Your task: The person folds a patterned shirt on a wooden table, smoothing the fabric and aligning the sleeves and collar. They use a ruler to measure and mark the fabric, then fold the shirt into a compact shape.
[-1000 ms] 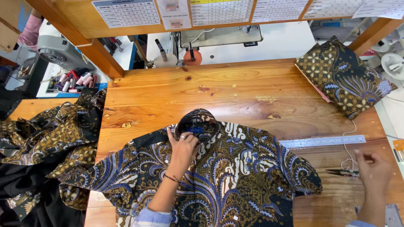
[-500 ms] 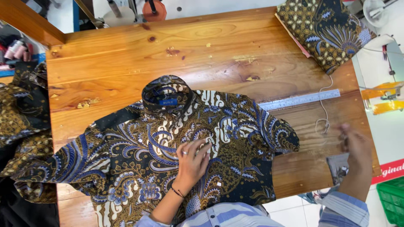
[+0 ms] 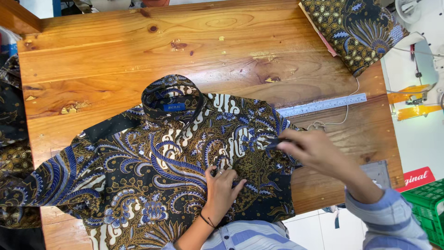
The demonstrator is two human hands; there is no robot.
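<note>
A batik shirt point(image 3: 152, 171) in black, blue, gold and white lies spread front-up on the wooden table point(image 3: 115, 60), collar point(image 3: 171, 95) toward the far edge. My left hand point(image 3: 224, 185) presses on the front placket near the shirt's middle, fingers pinching the fabric. My right hand point(image 3: 307, 150) rests on the shirt's right shoulder and sleeve area, fingers closed on a fold of the cloth. A metal ruler point(image 3: 323, 105) lies just beyond the right hand, with a thin white thread point(image 3: 340, 121) looping beside it.
Folded batik cloth point(image 3: 356, 28) lies at the table's far right corner. More batik fabric point(image 3: 11, 153) hangs off the left edge. A green plastic crate point(image 3: 425, 208) stands on the floor at right, near a sewing machine part point(image 3: 411, 99) with orange fittings.
My right hand has come from the table's right edge onto the shirt's right shoulder and gripped it. My left hand has stayed on the placket. The view has shifted down toward me.
</note>
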